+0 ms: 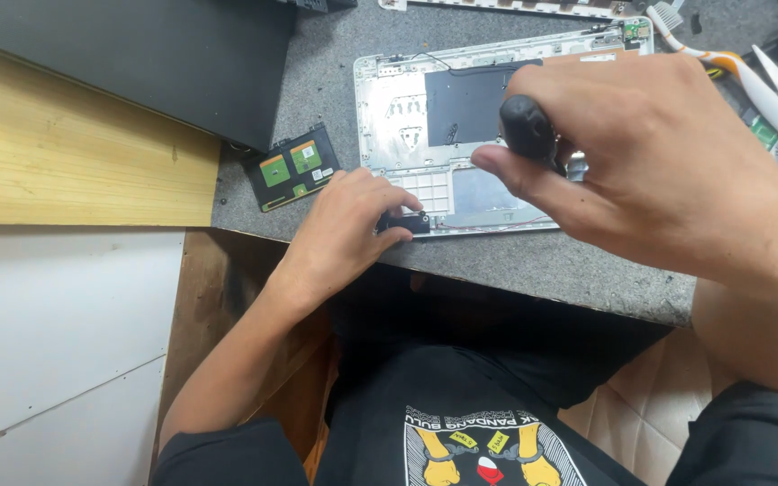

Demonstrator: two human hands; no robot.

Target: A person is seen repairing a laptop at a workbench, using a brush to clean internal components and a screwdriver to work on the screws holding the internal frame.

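Observation:
An opened white laptop shell (389,117) lies on the grey mat, its inside facing up with a black sheet in the middle. My left hand (344,229) pinches a small black speaker part (407,221) at the shell's near left corner. My right hand (650,162) is raised close to the camera and grips the black handle of a screwdriver (527,129); its tip is hidden behind my fingers. A black touchpad board (292,168) with green patches lies just left of the shell.
A grey mat (533,265) covers the bench. A large black panel (137,54) lies at the back left over a wooden board (65,153). Scissors, a white and orange brush (740,76) and other tools crowd the right edge.

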